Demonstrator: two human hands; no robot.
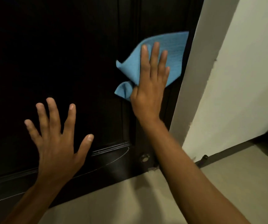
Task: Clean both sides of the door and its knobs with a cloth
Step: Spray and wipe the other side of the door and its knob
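Note:
A dark wooden door [65,54] with raised panel mouldings fills most of the view. My right hand [151,83] lies flat with straight fingers on a blue cloth [175,52] and presses it against the door near its right edge. My left hand [57,136] rests flat on the lower door panel, fingers spread, holding nothing. No knob is in view. A small round metal fitting [144,158] sits low on the door beside my right forearm.
A pale wall [243,78] stands right of the door edge, with a dark skirting strip [223,153] along its foot. Beige floor tiles [130,199] run below the door. A small dark doorstop-like piece [204,157] sits at the skirting.

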